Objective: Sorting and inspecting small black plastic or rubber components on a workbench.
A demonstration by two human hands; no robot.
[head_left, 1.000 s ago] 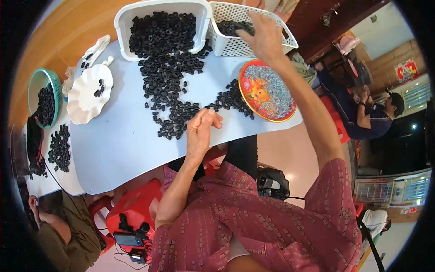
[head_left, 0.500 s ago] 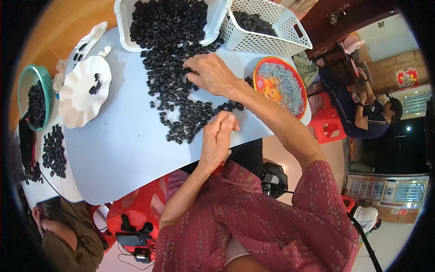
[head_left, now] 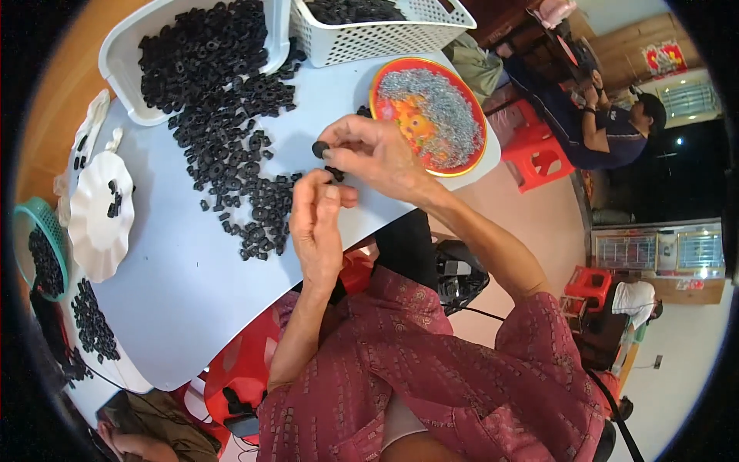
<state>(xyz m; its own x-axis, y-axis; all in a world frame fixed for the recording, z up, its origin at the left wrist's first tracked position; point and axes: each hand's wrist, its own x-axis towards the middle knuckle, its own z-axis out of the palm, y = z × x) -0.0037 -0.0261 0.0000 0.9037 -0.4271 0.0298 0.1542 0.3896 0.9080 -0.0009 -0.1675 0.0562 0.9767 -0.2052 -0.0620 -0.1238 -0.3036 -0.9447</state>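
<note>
Between the thumb and fingers of my right hand (head_left: 382, 156) is a small black plastic part (head_left: 320, 149). My left hand (head_left: 317, 235) is just below it, fingers curled and pressed together; whatever they hold, if anything, is hidden. Another black piece (head_left: 335, 174) shows between the two hands, and I cannot tell which one touches it. Left of the hands, a loose heap of black plastic parts (head_left: 223, 165) spreads over the pale table (head_left: 185, 285). The heap spills from a tilted white tub (head_left: 123, 65) full of the same parts.
A white perforated basket (head_left: 385, 42) holds more black pieces. Silvery small parts fill a red round tray (head_left: 481, 127) at right. At left are a scalloped white plate (head_left: 100, 231) and a green basket (head_left: 54, 231). A person sits beyond a red stool (head_left: 535, 154).
My right hand has left the heap and come down beside my left hand, now holding a black part. My left hand has risen slightly relative to my body. The whole view has shifted.
</note>
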